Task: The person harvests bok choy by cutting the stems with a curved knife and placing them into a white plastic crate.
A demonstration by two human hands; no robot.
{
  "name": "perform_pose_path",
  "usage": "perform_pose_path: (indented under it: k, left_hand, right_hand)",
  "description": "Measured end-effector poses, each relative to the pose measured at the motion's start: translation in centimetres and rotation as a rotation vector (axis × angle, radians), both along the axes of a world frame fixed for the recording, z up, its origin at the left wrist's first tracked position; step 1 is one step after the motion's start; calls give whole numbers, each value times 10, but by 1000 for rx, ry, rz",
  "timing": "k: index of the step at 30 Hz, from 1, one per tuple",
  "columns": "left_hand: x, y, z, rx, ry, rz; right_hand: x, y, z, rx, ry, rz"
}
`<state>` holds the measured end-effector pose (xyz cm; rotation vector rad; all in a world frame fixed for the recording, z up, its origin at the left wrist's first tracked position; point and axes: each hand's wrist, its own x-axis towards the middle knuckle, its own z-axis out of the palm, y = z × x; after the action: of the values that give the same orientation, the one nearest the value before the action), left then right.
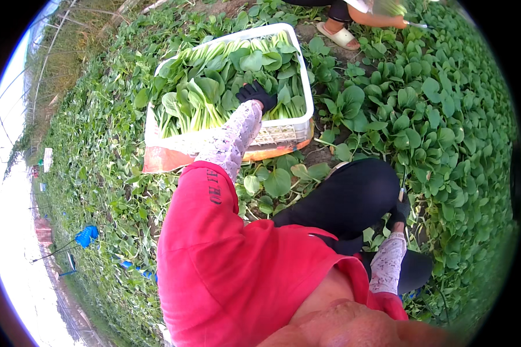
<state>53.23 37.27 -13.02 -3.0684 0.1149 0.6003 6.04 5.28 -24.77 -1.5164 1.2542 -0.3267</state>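
Observation:
My left hand (257, 95), in a black glove, rests with spread fingers on the leafy greens (252, 60) in a white plastic crate (307, 93). Pale stalks line the crate's far side, and another bunch fans out at its near left. Beside my bent knee, my right hand (400, 213), gloved too, grips a knife (402, 194) by its light handle. The narrow blade points away from me among the leaves and is partly hidden. Growing leafy greens (410, 134) stand close to that hand.
An orange-red sheet (167, 160) lies under the crate. Beyond it, a co-worker's sandalled foot (341, 37) rests on the soil; the co-worker's hand (400, 22) holds a knife (417, 25) near some greens (390, 8). Low plants (108, 173) cover the ground leftward, with a blue object (87, 236) among them.

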Motion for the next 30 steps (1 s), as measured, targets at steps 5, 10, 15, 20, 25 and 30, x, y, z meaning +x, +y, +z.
perform_pose_path:
  k: [5,10,15,20,25,30]
  left_hand:
    - [-1,-13,16,-31,-65,-82]
    - [-21,-9,61,-36,-308,-6]
    - [-79,-105,104,-361,-567,-635]
    - [-191,-256,116,-455,-354,-1463]
    - [-282,-355,102,-174,-267,-1935]
    - [-371,-409,53,-123,-77,-2203]
  right_hand:
    - [-13,7,21,-159,101,8]
    - [-27,13,78,-81,-76,-311]
    - [-73,5,34,-62,-219,-562]
    - [-88,9,-35,-159,-76,-541]
    - [-39,-22,-18,-283,90,-434]
    - [-46,-71,-45,-93,188,-303]
